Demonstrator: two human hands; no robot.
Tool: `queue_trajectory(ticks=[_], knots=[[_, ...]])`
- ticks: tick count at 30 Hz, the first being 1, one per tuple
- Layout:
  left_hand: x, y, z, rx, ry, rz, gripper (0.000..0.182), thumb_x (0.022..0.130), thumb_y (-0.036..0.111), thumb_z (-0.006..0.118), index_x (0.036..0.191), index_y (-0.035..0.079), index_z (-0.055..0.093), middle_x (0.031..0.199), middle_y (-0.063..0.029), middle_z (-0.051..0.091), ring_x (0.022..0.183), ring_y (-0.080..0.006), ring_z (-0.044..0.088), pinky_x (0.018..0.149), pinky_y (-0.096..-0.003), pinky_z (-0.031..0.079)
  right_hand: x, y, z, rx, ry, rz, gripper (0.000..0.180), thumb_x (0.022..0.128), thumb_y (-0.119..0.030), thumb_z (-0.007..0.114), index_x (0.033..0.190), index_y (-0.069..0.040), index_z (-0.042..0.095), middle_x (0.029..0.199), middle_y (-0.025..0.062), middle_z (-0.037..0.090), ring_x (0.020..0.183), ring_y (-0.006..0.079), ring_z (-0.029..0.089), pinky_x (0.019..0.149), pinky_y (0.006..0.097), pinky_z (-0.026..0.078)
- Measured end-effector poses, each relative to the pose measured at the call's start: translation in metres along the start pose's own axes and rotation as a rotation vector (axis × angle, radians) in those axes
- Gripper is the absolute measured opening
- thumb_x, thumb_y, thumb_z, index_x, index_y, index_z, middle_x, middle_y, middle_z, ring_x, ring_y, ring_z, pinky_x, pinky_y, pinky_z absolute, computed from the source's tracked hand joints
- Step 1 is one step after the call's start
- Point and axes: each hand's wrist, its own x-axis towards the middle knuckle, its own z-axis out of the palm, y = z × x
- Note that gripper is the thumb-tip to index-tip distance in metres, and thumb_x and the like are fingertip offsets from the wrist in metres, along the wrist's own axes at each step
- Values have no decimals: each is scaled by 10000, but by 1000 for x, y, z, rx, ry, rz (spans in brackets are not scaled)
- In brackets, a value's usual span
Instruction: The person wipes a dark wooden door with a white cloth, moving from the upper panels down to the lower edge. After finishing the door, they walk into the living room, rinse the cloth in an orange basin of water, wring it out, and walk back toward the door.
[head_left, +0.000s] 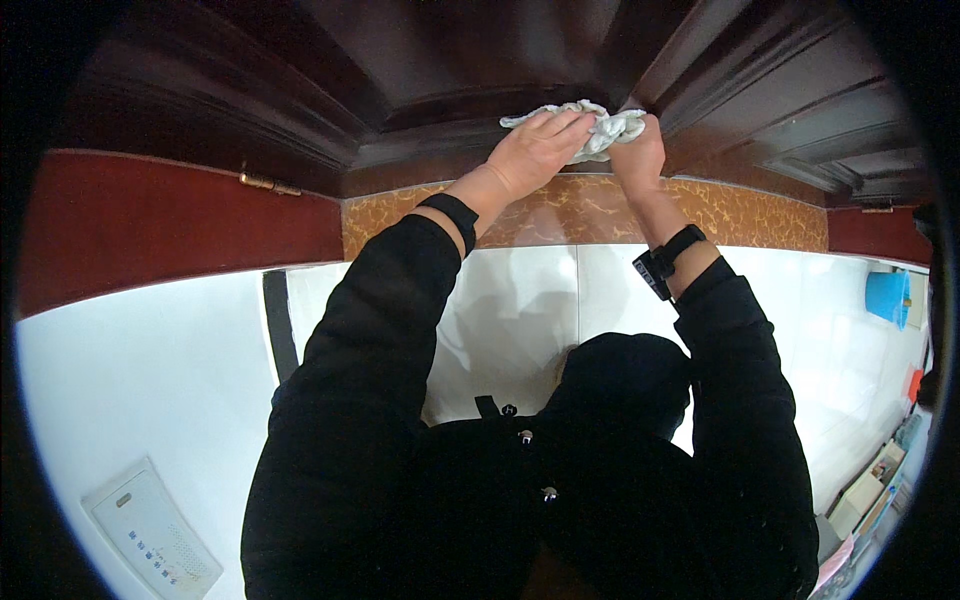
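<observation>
A crumpled white cloth (616, 129) is bunched between my two hands against the lower part of a dark brown panelled wooden door (480, 67). My left hand (538, 150) lies on the cloth with its fingers stretched to the right, pressing it to the door. To its right, my right hand (639, 154) is closed around the cloth's other end, near a corner of the woodwork. Beneath both hands runs a brown marbled strip (540, 214) with gold veins. Black bands circle both wrists, and the right one carries a small device (654, 271).
A red panel with a brass hinge (270, 184) is at the left. White tiled floor (517, 300) lies below. A white box cover (154, 532) bearing writing is at the lower left. A blue bucket (887, 297) and several household items stand at the far right.
</observation>
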Motion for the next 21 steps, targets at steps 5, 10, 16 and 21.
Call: queue_trajectory(ticks=[5, 10, 16, 21], knots=[[-7, -1, 3, -30, 41, -27, 363, 857, 81, 630, 1219, 72, 650, 1375, -33, 517, 1298, -218, 468, 1081, -367, 438, -3, -1, 16, 24, -87, 228, 476, 700, -196, 845, 1070, -18, 604, 1035, 218, 711, 988, 392, 698, 875, 434, 542], [-14, -5, -5, -11, 85, 1, 359, 829, 97, 621, 1184, 57, 657, 1344, -40, 555, 1248, -226, 517, 1037, -379, 467, -7, -10, 18, 39, -147, 249, 552, 674, -196, 861, 1108, 14, 592, 1061, 233, 697, 1029, 398, 686, 907, 432, 532], [-17, -3, -28, 20, -15, -37, 385, 830, 94, 628, 1213, 72, 658, 1351, -18, 536, 1253, -204, 503, 1059, -356, 446, -11, -36, 5, 54, -196, 311, 564, 674, -209, 865, 1097, 32, 582, 1080, 238, 687, 1051, 396, 674, 922, 435, 521], [-16, -6, -52, 75, -83, -26, 412, 837, 94, 628, 1248, 81, 640, 1336, -5, 535, 1254, -195, 497, 1067, -342, 439, -14, -54, -4, 102, -210, 306, 586, 671, -225, 872, 1111, 33, 582, 1083, 237, 689, 1047, 397, 676, 914, 434, 526]])
